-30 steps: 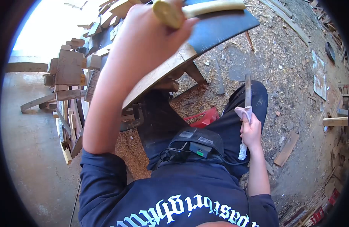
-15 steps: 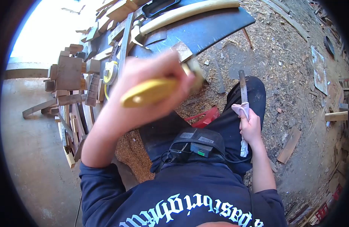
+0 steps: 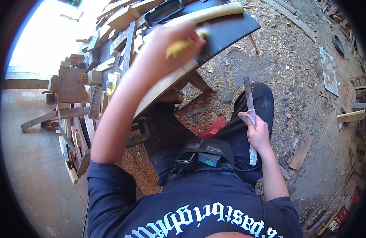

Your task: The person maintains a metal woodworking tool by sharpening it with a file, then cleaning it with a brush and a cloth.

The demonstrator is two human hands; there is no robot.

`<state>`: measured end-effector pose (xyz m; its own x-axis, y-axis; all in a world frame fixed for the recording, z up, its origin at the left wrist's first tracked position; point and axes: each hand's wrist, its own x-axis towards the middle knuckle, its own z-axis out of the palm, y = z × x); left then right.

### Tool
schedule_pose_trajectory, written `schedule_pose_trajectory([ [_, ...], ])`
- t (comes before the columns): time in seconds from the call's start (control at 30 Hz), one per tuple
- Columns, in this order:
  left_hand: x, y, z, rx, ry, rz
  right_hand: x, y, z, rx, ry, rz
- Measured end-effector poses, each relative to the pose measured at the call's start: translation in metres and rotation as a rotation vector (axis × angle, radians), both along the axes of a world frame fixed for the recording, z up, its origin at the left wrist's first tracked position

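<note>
And your left hand (image 3: 173, 43) is wrapped tight round a yellow-handled tool (image 3: 178, 49), blurred above the table (image 3: 235, 32), inside its near edge; a curved wooden shaft (image 3: 210, 14) reaches toward the right edge. Your right hand (image 3: 260, 135) firmly grips a cloth-wrapped metal bar (image 3: 248, 92), clear of the table.
</note>
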<state>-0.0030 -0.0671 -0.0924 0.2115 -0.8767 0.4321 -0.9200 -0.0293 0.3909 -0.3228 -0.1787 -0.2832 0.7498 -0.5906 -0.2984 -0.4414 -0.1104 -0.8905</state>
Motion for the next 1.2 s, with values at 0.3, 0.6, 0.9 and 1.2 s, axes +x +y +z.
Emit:
schedule_pose_trajectory([
  [0.3,-0.018,0.038,0.02,0.081,0.104,0.226,0.003,-0.003,0.006,0.023,0.082,0.002],
  [0.6,-0.035,0.07,0.019,0.092,0.523,0.336,0.008,-0.001,0.0,0.031,0.042,0.012],
  [0.9,-0.058,0.072,0.027,0.15,0.462,0.27,0.007,0.001,-0.002,-0.02,0.069,0.018],
  [1.2,-0.002,0.104,0.05,-0.009,0.689,0.278,-0.001,0.007,0.016,-0.043,-0.081,0.014],
])
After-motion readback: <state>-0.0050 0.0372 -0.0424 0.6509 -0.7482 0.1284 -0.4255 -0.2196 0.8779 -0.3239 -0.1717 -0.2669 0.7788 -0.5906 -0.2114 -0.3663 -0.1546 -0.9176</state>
